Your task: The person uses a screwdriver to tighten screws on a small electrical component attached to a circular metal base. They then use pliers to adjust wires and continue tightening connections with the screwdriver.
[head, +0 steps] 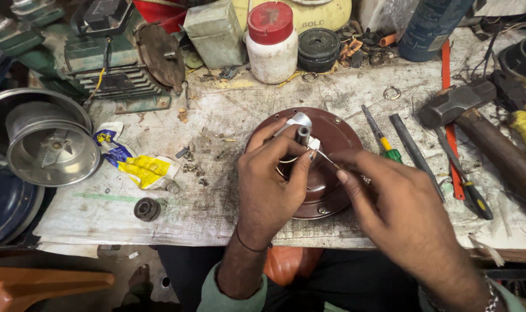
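Observation:
A round brown metal motor cover (338,130) lies on the bench with a short grey shaft (303,134) standing up at its centre. My left hand (271,182) rests over the cover, thumb and forefinger pinching a small white piece beside the shaft. My right hand (398,211) comes in from the right and grips a thin metal wire or pin (326,159) whose tip meets the left fingertips next to the shaft. Much of the cover's lower half is hidden under both hands.
A green-handled screwdriver (381,138), a dark file (416,153), a hammer (482,124) and red-handled pliers lie to the right. A red-lidded white jar (270,43) and black tin stand behind. A steel drum (52,144), crumpled yellow-blue wrapper (138,167) and black bearing (147,209) sit left.

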